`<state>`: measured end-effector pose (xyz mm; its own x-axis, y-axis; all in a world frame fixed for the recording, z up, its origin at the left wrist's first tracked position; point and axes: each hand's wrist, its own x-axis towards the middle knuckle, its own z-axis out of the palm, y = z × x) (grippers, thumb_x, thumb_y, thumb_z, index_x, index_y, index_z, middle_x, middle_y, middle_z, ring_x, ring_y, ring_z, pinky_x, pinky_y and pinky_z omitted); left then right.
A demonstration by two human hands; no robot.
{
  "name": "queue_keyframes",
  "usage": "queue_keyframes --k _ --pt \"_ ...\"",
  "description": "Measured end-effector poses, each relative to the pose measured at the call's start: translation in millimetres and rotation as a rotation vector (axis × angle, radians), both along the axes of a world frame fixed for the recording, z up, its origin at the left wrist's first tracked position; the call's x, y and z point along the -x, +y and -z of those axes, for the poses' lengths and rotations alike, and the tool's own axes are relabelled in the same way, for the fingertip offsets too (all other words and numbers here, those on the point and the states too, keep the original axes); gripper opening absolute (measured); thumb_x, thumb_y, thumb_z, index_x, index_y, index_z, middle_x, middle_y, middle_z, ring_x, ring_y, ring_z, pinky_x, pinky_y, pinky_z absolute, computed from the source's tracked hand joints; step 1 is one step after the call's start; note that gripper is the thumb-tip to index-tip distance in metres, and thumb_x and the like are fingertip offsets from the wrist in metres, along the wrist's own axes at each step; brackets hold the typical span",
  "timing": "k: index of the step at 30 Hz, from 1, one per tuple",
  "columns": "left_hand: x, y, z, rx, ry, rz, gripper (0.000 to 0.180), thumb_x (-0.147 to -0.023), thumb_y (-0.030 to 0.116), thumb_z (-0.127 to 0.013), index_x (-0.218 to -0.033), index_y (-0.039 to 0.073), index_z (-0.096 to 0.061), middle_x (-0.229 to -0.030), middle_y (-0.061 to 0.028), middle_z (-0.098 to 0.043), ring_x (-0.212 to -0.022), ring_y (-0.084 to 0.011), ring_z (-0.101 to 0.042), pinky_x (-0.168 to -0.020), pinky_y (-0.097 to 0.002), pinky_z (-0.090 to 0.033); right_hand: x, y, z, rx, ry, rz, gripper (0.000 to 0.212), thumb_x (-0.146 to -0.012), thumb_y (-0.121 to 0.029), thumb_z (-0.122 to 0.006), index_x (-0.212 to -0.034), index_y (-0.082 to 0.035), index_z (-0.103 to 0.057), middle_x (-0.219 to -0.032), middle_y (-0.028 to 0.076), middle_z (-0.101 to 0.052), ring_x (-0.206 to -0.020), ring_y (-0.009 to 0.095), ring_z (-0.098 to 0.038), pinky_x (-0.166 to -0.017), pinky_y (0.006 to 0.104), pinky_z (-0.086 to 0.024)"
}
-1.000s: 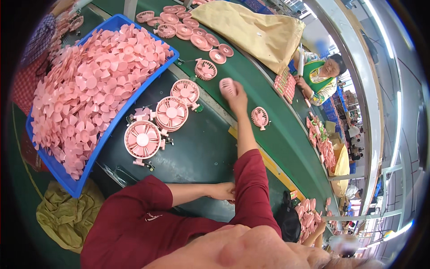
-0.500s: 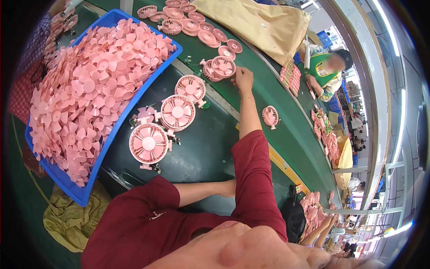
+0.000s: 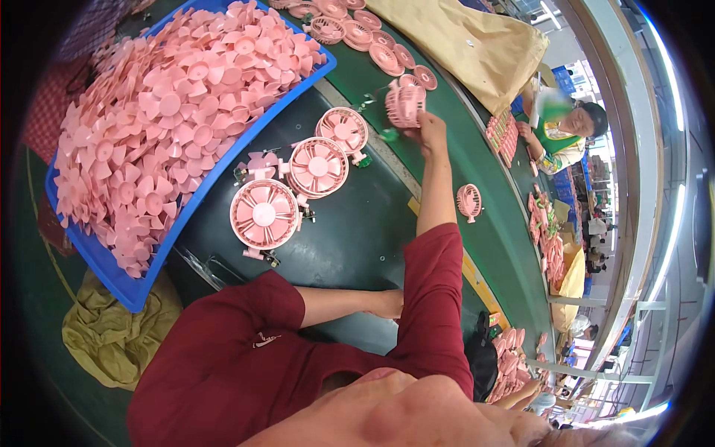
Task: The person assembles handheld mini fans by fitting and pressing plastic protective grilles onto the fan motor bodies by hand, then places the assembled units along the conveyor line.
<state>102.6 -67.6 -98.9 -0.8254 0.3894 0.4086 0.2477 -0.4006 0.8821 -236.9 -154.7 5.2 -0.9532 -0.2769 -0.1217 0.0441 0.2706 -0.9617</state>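
Over the green conveyor belt, my right hand [image 3: 432,135] is closed on the edge of a pink fan housing [image 3: 404,106], which is tilted on its side. A small green circuit board [image 3: 389,135] hangs from it by wires. My left hand [image 3: 386,303] rests low over the dark table, its fingers hidden behind my right sleeve. Between the hands and the blue bin stand three fan housings with blades in them: a near one [image 3: 264,214], a middle one [image 3: 319,167] and a far one [image 3: 342,130]. A loose pink fan blade [image 3: 261,165] lies beside them.
A blue bin [image 3: 192,200] heaped with pink fan blades [image 3: 160,112] stands at the left. Several pink round covers [image 3: 383,56] and a single housing [image 3: 469,202] lie on the belt. Beyond are a tan sack [image 3: 469,45] and a co-worker [image 3: 560,138].
My right hand has lifted the fan housing off the belt and tipped it on its side, with its circuit board swinging below. The whole view has shifted slightly; my left hand stays low.
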Motion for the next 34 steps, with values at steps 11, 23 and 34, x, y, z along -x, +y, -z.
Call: queue_keyframes --k 11,23,34 --pt "5 -30 -31 0.118 -0.405 0.492 0.028 -0.092 0.017 -0.059 -0.116 0.004 -0.062 -0.097 -0.0063 -0.069 -0.086 -0.0140 -0.065 -0.075 -0.0294 -0.055 -84 -46 -44 -0.201 0.088 -0.424 0.032 -0.096 -0.028 -0.057 -0.104 0.001 -0.067 -0.084 0.005 -0.066 -0.067 0.012 -0.063 -0.058 0.0273 -0.055" --pt "9 -37 -39 0.044 -0.501 0.588 0.019 -0.097 0.020 -0.053 -0.107 0.004 -0.058 -0.098 -0.0065 -0.067 -0.087 -0.0116 -0.062 -0.079 -0.0266 -0.051 -58 201 -21 -1.142 0.739 0.223 0.062 -0.080 -0.044 -0.071 -0.130 -0.009 -0.055 -0.126 0.017 -0.059 -0.119 0.034 -0.054 -0.102 0.0469 -0.039" --pt "9 -34 -35 -0.046 -0.518 0.654 0.023 -0.099 0.020 -0.051 -0.112 0.003 -0.057 -0.104 -0.0087 -0.065 -0.096 -0.0146 -0.063 -0.084 -0.0278 -0.053 -62 260 12 -0.915 0.216 0.211 0.062 -0.084 -0.049 -0.066 -0.136 -0.018 -0.054 -0.140 0.016 -0.050 -0.123 0.037 -0.051 -0.089 0.0634 -0.045"
